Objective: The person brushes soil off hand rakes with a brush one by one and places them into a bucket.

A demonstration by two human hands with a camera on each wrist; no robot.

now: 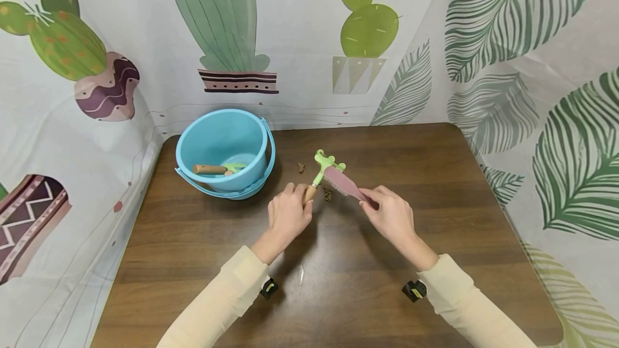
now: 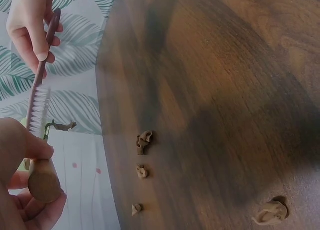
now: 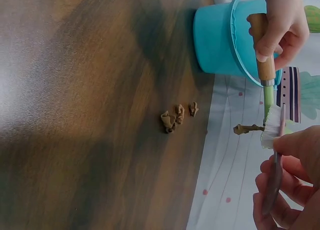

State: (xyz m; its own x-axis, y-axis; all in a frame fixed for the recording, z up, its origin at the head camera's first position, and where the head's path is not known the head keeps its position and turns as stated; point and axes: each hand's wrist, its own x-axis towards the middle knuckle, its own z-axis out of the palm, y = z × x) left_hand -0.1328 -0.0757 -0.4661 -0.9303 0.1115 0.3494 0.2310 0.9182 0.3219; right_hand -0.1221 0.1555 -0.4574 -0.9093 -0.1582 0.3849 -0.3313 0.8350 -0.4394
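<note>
My left hand [image 1: 290, 211] grips the wooden handle of a small garden rake, whose light green head [image 1: 322, 160] has rounded prong ends. My right hand [image 1: 393, 215] holds a pink brush [image 1: 342, 180] by its handle, thumb along it. The brush's white bristles [image 3: 271, 125] press against the green head. A brown, clay-like clump [image 3: 246, 129] clings to the rake and sticks out below it, above the table. More brown crumbs [image 2: 144, 141] lie on the wood beneath the tools.
A light blue bucket [image 1: 220, 133] stands at the table's back left, its handle folded down. Inside lies a tool with a wooden handle [image 1: 209, 169] and green part. The brown wooden table [image 1: 435, 294] meets a plant-print cloth [image 1: 309, 42] behind.
</note>
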